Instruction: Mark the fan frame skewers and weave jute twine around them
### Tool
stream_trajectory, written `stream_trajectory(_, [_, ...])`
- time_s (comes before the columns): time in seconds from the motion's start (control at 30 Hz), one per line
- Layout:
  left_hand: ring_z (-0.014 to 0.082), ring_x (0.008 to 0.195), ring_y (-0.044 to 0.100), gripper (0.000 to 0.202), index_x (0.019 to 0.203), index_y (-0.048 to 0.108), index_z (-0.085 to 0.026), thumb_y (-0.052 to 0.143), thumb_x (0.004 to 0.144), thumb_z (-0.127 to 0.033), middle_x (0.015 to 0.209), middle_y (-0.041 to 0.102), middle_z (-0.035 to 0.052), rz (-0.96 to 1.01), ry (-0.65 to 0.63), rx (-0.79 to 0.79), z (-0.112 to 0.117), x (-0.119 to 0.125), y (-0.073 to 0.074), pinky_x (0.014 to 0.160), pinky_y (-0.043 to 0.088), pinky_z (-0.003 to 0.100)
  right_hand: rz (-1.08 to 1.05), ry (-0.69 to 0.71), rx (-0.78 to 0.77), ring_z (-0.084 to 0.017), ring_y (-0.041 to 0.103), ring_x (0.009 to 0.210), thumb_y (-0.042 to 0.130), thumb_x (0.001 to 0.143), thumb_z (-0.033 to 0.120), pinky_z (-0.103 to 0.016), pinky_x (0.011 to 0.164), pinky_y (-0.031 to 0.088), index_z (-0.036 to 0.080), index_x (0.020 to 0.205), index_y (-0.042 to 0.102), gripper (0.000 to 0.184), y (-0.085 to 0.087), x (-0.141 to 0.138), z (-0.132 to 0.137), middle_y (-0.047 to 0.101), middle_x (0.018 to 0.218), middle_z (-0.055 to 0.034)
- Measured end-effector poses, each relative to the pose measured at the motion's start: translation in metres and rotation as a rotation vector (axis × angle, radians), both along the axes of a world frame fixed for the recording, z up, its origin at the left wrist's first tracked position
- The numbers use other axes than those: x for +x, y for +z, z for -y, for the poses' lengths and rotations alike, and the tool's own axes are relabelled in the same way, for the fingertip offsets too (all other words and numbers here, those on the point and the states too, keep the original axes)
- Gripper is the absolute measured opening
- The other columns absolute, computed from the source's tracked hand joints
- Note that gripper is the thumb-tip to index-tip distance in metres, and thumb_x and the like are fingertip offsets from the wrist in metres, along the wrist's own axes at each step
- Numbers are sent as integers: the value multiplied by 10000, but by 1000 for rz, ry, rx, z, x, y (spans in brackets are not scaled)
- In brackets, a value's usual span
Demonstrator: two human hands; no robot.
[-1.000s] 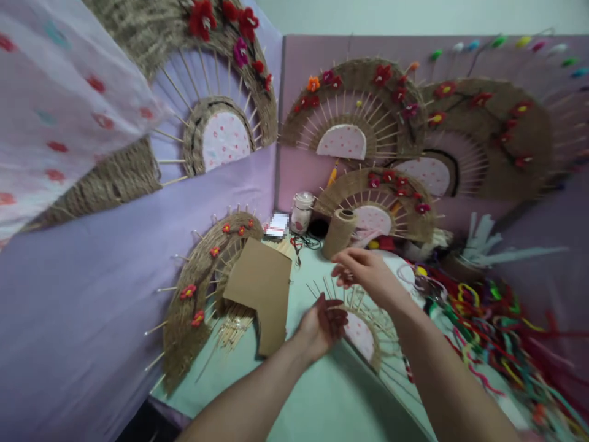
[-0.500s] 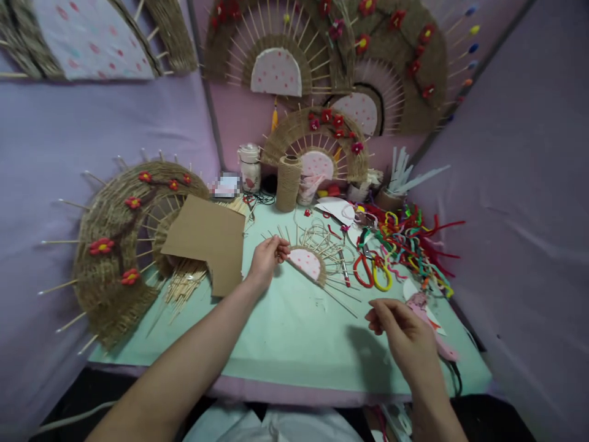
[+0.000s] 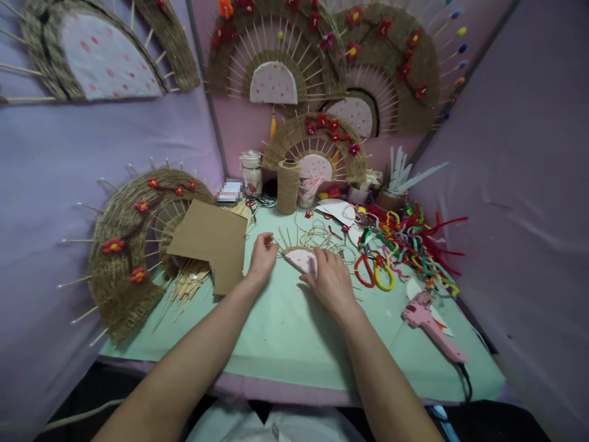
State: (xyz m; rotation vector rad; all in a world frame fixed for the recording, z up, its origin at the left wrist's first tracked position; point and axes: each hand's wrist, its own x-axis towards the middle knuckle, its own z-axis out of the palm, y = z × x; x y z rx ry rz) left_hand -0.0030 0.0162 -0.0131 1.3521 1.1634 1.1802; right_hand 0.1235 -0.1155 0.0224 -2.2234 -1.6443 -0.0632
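Observation:
A small half-round fan [image 3: 300,259] lies mid-table, its white centre dotted pink and edged with twine, thin wooden sticks [image 3: 286,236] fanning outward. My right hand [image 3: 332,279] reaches over the fan's right part, fingers on top and thumb at the straight lower edge, covering that side. Just left of the fan is my left hand [image 3: 263,259], fingers loosely curled with a gap between thumb and forefinger; nothing shows in it. Loose twine [image 3: 322,233] lies tangled behind the fan. A pink glue gun [image 3: 427,322] rests to the right of my right arm.
Scissors with red and yellow handles [image 3: 375,273] lie right of my right hand, before a heap of coloured pipe cleaners [image 3: 421,245]. Brown cardboard [image 3: 207,236] covers part of a stick bundle [image 3: 188,279]. A twine spool [image 3: 288,187] stands behind. A large twine fan [image 3: 110,270] leans left.
My right hand has moved left from beside the glue gun onto the fan's right side. My left hand has drawn slightly left from the fan's end. The glue gun is now uncovered.

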Motion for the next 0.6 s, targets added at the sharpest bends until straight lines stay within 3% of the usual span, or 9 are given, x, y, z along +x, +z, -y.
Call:
stream_trajectory(0.23, [166, 872, 574, 264, 942, 549, -187, 587, 684, -147, 935, 591, 52, 92, -5, -87, -2, 2, 1, 796, 436, 295, 23, -19, -27, -307, 528, 1129, 659, 770, 266, -444, 959, 313, 185, 1310, 466, 579, -17, 2, -14, 565, 1278, -150])
stream_trajectory(0.43, [145, 884, 550, 205, 893, 527, -194, 594, 705, -145, 910, 576, 27, 151, 28, -34, 8, 2, 6, 840, 420, 272, 79, 75, 66, -277, 541, 1035, 544, 812, 200, -373, 890, 375, 166, 1277, 518, 467, -15, 7, -12, 606, 1180, -120])
stream_trajectory(0.53, [134, 771, 545, 111, 789, 533, -199, 625, 745, -243, 775, 573, -1, 167, -18, -28, 19, 1, 12, 756, 439, 248, 123, 105, 160, -255, 550, 1011, 476, 884, 194, -333, 865, 397, 174, 1157, 596, 298, -12, 10, -11, 647, 1130, -99])
stream_trajectory(0.6, [133, 640, 539, 213, 692, 546, -188, 620, 778, -368, 653, 565, 2, 164, -114, -66, 27, 3, 17, 636, 445, 244, 133, 87, 212, -247, 561, 1013, 435, 919, 190, -330, 861, 407, 173, 1121, 615, 271, -9, 10, -9, 661, 1132, -94])
